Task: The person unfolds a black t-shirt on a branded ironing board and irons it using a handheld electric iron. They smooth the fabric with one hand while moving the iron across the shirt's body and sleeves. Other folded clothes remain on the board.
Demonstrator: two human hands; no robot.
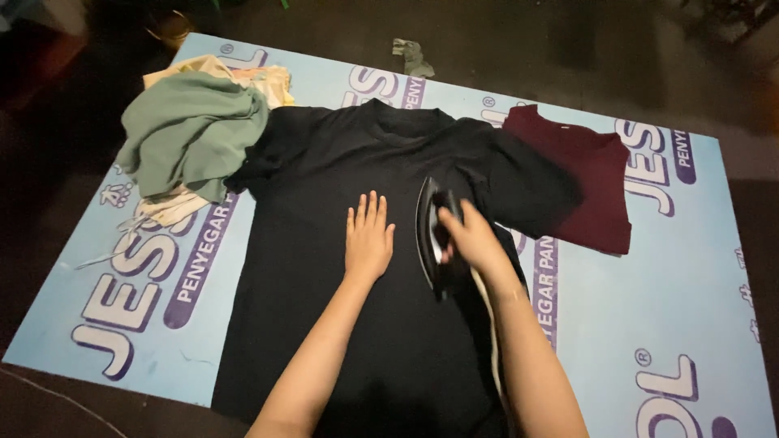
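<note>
1. The right hand [473, 239] is closed around the handle of a dark iron [432, 235], just right of frame centre.
2. The left hand [367, 239] lies flat, fingers together, holding nothing.
3. Both rest on a black T-shirt [341, 341] (spread on a light blue printed sheet [649, 324]).
4. A green cloth [191, 134] is heaped upper left; a maroon garment [592, 182] lies upper right.

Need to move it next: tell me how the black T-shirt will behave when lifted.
The black T-shirt would probably go floppy, since it lies flat like thin cloth. It looks light. The left hand and the iron rest on it, so it may drag.
</note>
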